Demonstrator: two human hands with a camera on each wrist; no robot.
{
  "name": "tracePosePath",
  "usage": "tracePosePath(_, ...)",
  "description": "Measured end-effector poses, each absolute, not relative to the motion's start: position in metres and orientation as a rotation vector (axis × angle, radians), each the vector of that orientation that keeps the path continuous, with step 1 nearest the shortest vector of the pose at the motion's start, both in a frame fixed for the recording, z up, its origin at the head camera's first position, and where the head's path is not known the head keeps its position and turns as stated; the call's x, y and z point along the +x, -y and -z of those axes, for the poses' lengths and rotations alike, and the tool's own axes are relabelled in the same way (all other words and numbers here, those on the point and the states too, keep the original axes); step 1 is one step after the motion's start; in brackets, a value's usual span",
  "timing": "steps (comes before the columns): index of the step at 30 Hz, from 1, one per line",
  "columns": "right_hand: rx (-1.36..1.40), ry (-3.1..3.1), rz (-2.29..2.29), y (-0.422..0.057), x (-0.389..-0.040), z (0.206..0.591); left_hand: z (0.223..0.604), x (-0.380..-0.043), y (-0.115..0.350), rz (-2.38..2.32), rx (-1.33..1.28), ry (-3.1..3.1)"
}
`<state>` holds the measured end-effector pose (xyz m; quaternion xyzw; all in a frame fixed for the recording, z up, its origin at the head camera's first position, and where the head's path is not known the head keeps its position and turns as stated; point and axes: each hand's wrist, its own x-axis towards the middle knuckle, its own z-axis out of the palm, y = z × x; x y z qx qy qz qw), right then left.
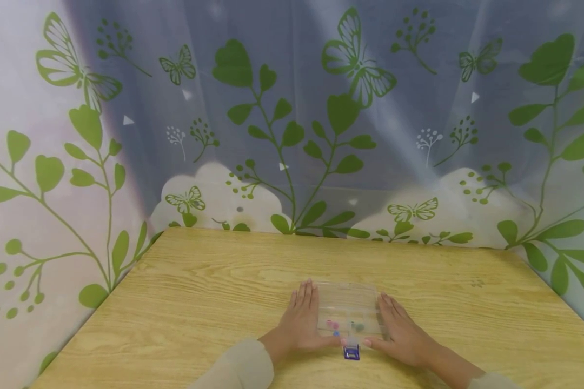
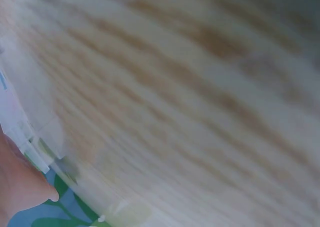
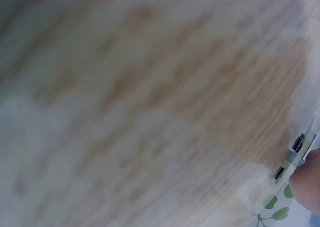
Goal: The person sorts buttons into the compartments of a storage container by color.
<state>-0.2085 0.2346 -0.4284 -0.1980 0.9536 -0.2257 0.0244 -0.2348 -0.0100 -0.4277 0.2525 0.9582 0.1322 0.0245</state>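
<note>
A clear plastic box (image 1: 347, 300) with dividers lies on the wooden table, between both hands. Small pink pieces (image 1: 332, 324) and dark green pieces (image 1: 357, 326) show through it near its front, with a small blue piece (image 1: 336, 334) close by. My left hand (image 1: 302, 321) lies along the box's left side, fingers straight, its thumb at the front edge. Along the right side rests my right hand (image 1: 401, 332), fingers extended, thumb pointing in to the front edge. A dark blue square (image 1: 351, 353) with a pale mark sits at the box's front. Each wrist view catches only part of a hand beside clear plastic.
The wood-grain table (image 1: 199, 281) reaches to a curtain (image 1: 292, 135) printed with green leaves and butterflies, which closes off the back and both sides. A faint dark mark (image 1: 477, 282) shows on the table at the right.
</note>
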Motion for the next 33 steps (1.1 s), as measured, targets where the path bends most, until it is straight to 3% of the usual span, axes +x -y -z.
tracePosePath(20, -0.538, -2.904, 0.93, -0.244, -0.206, 0.418, 0.426, -0.234, 0.01, -0.364, 0.742, -2.951)
tracePosePath(33, -0.407, -3.207, 1.017, -0.258, -0.203, 0.409, 0.421, -0.231, 0.01, -0.386, 0.721, -2.914)
